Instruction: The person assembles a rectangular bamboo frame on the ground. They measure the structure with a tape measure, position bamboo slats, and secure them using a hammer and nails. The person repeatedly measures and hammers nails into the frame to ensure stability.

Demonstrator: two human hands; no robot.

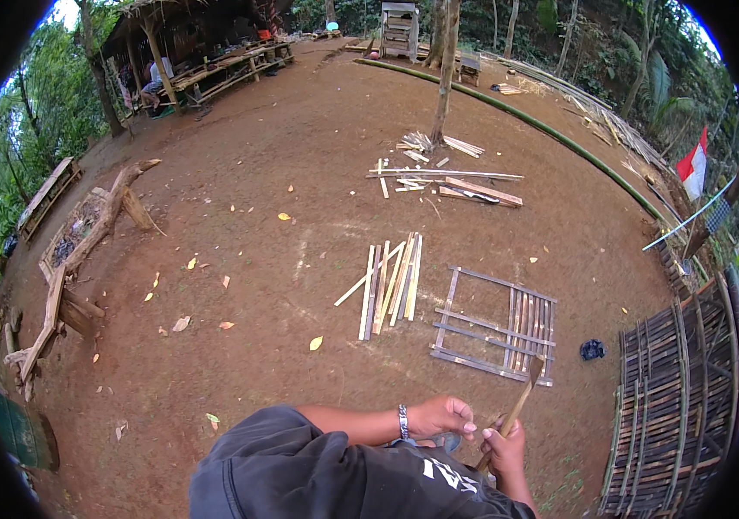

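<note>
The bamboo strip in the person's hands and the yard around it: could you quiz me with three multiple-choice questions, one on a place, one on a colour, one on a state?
1. Where does the bamboo frame lie?
A. on the bare ground ahead of the hands
B. on a table
C. against a tree trunk

2. What colours has the flag at the right?
A. blue and yellow
B. red and white
C. all green

3. How is the bamboo strip held?
A. lying loose on the ground
B. in the right hand, with the left hand beside it
C. tucked under an arm

Answers: 1 A, it lies flat on the dirt; 2 B, red over white; 3 B, the right fingers wrap its lower end.
</note>
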